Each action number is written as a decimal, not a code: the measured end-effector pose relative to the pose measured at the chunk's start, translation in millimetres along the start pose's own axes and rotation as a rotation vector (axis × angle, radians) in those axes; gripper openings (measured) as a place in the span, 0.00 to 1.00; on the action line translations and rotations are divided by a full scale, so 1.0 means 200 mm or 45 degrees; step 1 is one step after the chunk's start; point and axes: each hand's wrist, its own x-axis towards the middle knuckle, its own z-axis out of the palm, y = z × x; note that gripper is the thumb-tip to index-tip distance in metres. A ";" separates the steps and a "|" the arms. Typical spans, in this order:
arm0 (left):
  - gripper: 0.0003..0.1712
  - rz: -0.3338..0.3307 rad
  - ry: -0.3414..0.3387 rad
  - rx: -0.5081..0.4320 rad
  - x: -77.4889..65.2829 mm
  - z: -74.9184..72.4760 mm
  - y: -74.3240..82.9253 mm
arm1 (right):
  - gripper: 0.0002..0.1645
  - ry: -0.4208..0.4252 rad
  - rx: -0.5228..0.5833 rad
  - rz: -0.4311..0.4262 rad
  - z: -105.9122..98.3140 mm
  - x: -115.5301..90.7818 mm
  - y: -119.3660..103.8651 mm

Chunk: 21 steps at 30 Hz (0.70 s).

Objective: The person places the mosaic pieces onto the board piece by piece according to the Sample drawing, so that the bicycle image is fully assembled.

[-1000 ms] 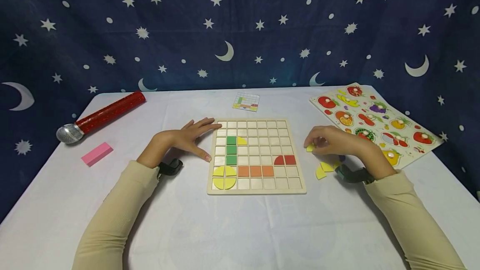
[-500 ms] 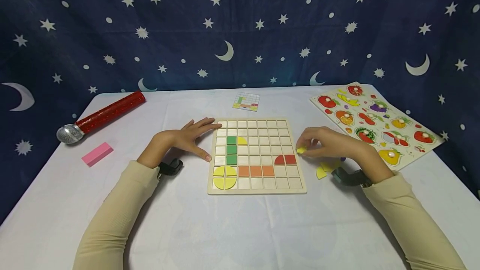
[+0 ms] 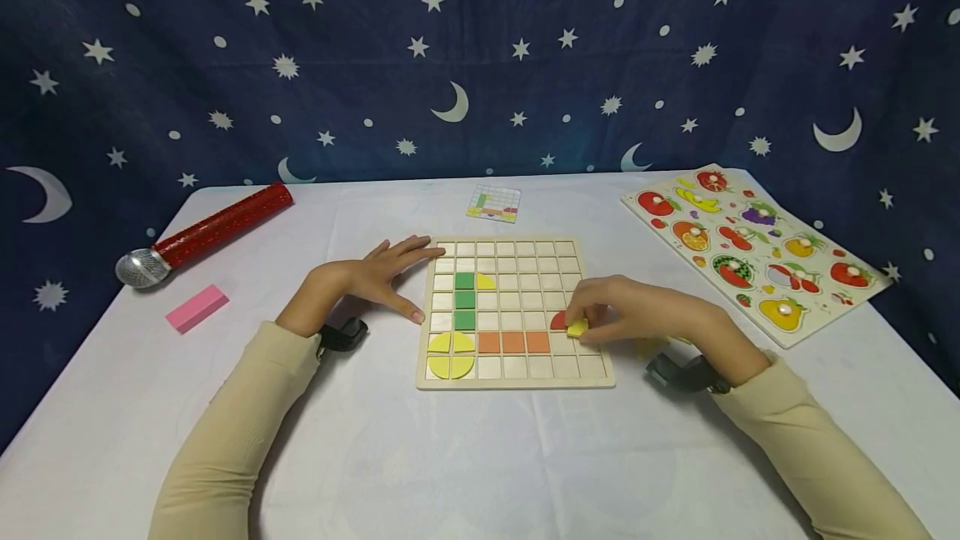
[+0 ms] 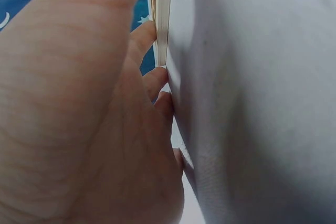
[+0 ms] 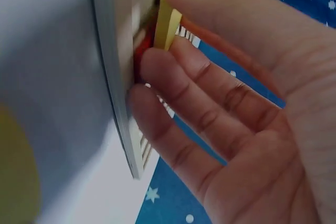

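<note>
A wooden grid board (image 3: pixel 514 302) lies mid-table, with green squares (image 3: pixel 465 300), orange squares (image 3: pixel 513 342), yellow quarter circles (image 3: pixel 452 355) and a red quarter circle (image 3: pixel 558 321) in its cells. My right hand (image 3: pixel 637 307) pinches a yellow piece (image 3: pixel 577 328) between thumb and fingers over the board's right side, beside the red piece. That yellow piece (image 5: pixel 167 24) also shows in the right wrist view. My left hand (image 3: pixel 375 275) rests at the board's left edge, fingers spread; in the left wrist view its fingertips (image 4: pixel 155 80) touch the edge.
Behind the board lies a small pattern card (image 3: pixel 493 203). A fruit puzzle board (image 3: pixel 750 248) is at the right. Left are a red microphone (image 3: pixel 217 227) and a pink block (image 3: pixel 197 309). Loose yellow pieces (image 3: pixel 649 347) lie partly hidden beneath the right wrist.
My right hand has carried the yellow piece leftward from the table right of the board to above its right-hand cells. My left hand has stayed in place.
</note>
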 end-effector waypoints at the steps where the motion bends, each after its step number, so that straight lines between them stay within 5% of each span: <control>1: 0.64 0.000 0.001 0.000 0.00 0.00 0.00 | 0.10 -0.009 0.004 -0.010 0.01 0.00 -0.01; 21: 0.63 0.010 0.008 -0.001 0.00 0.00 0.00 | 0.11 -0.047 0.032 -0.094 0.06 0.03 -0.03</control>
